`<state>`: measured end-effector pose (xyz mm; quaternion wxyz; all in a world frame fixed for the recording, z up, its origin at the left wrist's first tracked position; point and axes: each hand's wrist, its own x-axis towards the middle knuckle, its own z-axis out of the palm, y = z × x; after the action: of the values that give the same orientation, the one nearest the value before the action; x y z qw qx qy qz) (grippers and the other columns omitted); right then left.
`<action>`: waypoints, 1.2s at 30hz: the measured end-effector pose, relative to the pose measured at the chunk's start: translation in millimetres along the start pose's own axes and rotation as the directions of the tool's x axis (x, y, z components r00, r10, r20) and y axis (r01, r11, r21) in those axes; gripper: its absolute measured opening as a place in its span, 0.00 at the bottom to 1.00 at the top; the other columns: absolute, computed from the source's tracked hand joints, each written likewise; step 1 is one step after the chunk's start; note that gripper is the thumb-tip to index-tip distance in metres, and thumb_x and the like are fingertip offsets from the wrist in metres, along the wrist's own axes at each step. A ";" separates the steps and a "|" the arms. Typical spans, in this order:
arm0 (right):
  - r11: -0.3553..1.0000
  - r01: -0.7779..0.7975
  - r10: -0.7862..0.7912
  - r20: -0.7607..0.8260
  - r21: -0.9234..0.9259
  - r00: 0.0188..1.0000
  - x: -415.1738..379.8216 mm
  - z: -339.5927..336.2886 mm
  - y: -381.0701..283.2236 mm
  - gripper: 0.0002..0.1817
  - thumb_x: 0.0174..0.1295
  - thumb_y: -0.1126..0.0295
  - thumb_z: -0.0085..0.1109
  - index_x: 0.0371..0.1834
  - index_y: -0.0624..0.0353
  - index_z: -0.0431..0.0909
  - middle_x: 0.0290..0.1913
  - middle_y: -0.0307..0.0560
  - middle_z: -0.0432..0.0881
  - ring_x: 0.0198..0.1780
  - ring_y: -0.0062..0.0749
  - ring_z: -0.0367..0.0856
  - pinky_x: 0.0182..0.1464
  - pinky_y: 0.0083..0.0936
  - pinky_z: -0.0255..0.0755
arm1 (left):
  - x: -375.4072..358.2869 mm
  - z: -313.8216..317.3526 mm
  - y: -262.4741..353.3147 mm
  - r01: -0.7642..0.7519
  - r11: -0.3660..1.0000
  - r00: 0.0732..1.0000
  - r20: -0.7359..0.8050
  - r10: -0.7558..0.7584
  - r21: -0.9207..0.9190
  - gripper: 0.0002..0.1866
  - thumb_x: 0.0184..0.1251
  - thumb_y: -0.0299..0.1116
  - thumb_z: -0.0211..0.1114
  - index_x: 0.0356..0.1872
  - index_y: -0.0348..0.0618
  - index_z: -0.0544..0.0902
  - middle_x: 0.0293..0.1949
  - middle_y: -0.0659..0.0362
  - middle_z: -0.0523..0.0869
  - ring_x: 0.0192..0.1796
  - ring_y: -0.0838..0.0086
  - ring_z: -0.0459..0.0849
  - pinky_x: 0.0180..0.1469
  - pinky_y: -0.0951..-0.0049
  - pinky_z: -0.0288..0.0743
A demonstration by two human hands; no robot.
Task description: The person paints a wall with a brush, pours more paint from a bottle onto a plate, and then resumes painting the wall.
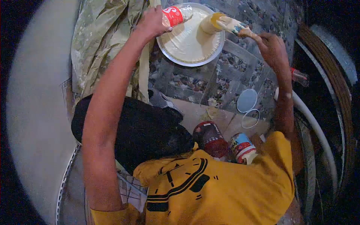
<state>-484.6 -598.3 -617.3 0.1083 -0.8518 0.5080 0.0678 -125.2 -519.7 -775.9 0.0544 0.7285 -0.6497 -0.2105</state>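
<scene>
My left hand (153, 23) is wrapped round a clear plastic bottle (173, 16) with a red label, held sideways over the left rim of a round white tub. Smooth cream-coloured paint-like stuff (187, 47) nearly fills the tub (180, 63). My right hand (272, 47) grips the narrow end of a cream-smeared, roller-like tool (234, 27) with blue patches on its handle. Its thick cylindrical head, yellow at the end, overlaps the right side of the cream surface.
A crumpled beige sheet (101, 45) lies left of the tub on the stone-patterned floor (187, 80). Near my body are a dark red jar (210, 138), a labelled jar (243, 146), a round lid (246, 100) and a ring (250, 118). A white pipe (318, 127) curves at right.
</scene>
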 end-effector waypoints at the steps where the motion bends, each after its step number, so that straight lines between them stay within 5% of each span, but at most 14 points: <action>1: 0.997 0.061 -0.060 0.026 -0.040 0.998 12.0 1.6 -0.5 0.19 0.63 0.57 0.57 0.38 0.67 0.82 0.32 0.62 0.82 0.37 0.55 0.82 0.41 0.41 0.73 | -1.3 1.6 -0.2 -0.007 1.000 1.000 -0.017 0.007 0.000 0.47 0.40 0.51 0.78 0.58 0.30 0.68 0.53 0.40 0.77 0.56 0.47 0.77 0.60 0.55 0.72; 4: 0.990 0.058 -0.034 0.183 -0.128 0.983 43.1 -2.2 -23.2 0.19 0.62 0.57 0.57 0.36 0.67 0.80 0.33 0.62 0.82 0.39 0.57 0.81 0.41 0.44 0.73 | -8.3 -4.2 1.2 -0.003 1.000 0.999 -0.045 0.003 -0.011 0.47 0.40 0.51 0.78 0.58 0.30 0.67 0.52 0.40 0.78 0.55 0.46 0.77 0.59 0.55 0.72; 11: 0.935 0.187 -0.137 0.179 -0.302 0.974 89.1 45.6 -32.3 0.14 0.61 0.61 0.55 0.34 0.64 0.77 0.37 0.60 0.81 0.42 0.58 0.80 0.43 0.49 0.73 | -7.5 -5.9 -3.5 0.000 0.998 1.000 -0.010 -0.001 -0.067 0.44 0.43 0.48 0.78 0.57 0.31 0.68 0.52 0.40 0.77 0.56 0.46 0.77 0.58 0.56 0.74; 16: 0.931 0.358 -0.364 -0.199 -0.066 0.910 76.6 58.8 -32.0 0.07 0.58 0.71 0.55 0.36 0.62 0.75 0.36 0.59 0.81 0.39 0.56 0.80 0.42 0.49 0.74 | -3.6 -1.8 0.4 0.004 0.990 0.999 -0.043 -0.010 -0.141 0.44 0.42 0.47 0.78 0.58 0.31 0.67 0.51 0.41 0.77 0.55 0.46 0.78 0.57 0.55 0.74; 20: 0.970 0.241 -0.243 -0.173 -0.034 0.954 63.9 71.1 -52.5 0.05 0.55 0.75 0.56 0.34 0.62 0.75 0.35 0.57 0.82 0.37 0.56 0.80 0.40 0.49 0.74 | 1.6 6.8 -2.8 0.022 0.986 0.999 -0.038 -0.028 -0.167 0.46 0.40 0.46 0.79 0.59 0.31 0.66 0.51 0.41 0.77 0.55 0.46 0.78 0.56 0.54 0.75; 23: 0.929 0.361 -0.329 -0.261 0.085 0.908 65.6 81.8 -57.4 0.06 0.54 0.75 0.56 0.35 0.61 0.76 0.36 0.57 0.82 0.36 0.56 0.81 0.39 0.47 0.74 | 2.1 3.7 -3.7 0.033 0.988 0.999 0.030 -0.029 -0.152 0.47 0.39 0.46 0.79 0.59 0.31 0.66 0.52 0.41 0.77 0.55 0.46 0.78 0.56 0.54 0.75; 26: 0.936 0.332 -0.302 -0.214 0.121 0.929 68.2 73.2 -55.2 0.08 0.53 0.74 0.58 0.36 0.62 0.78 0.35 0.58 0.82 0.37 0.56 0.82 0.38 0.45 0.75 | 1.8 6.7 -6.1 0.013 0.988 1.000 0.002 -0.013 -0.155 0.48 0.39 0.46 0.79 0.59 0.30 0.66 0.52 0.41 0.77 0.55 0.46 0.77 0.57 0.55 0.73; 28: 0.982 0.161 -0.155 -0.066 0.101 0.986 81.7 69.6 -37.3 0.10 0.51 0.73 0.60 0.36 0.63 0.80 0.33 0.58 0.83 0.37 0.56 0.82 0.39 0.43 0.75 | 2.7 5.2 -2.7 0.017 0.991 1.000 0.006 -0.017 -0.134 0.48 0.39 0.46 0.80 0.59 0.30 0.66 0.53 0.41 0.77 0.56 0.46 0.76 0.58 0.55 0.73; 36: 0.968 0.202 -0.188 -0.099 0.149 0.977 87.4 86.9 -33.6 0.11 0.49 0.70 0.66 0.34 0.65 0.82 0.29 0.59 0.83 0.32 0.50 0.84 0.36 0.37 0.76 | -10.6 3.5 15.1 0.002 0.996 0.999 0.035 0.002 -0.095 0.49 0.39 0.45 0.80 0.60 0.30 0.65 0.53 0.41 0.76 0.57 0.46 0.74 0.61 0.56 0.70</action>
<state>-414.0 -635.1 -717.3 0.1602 -0.8885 0.4296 -0.0194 -141.1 -511.0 -771.2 0.0773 0.7212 -0.6399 -0.2538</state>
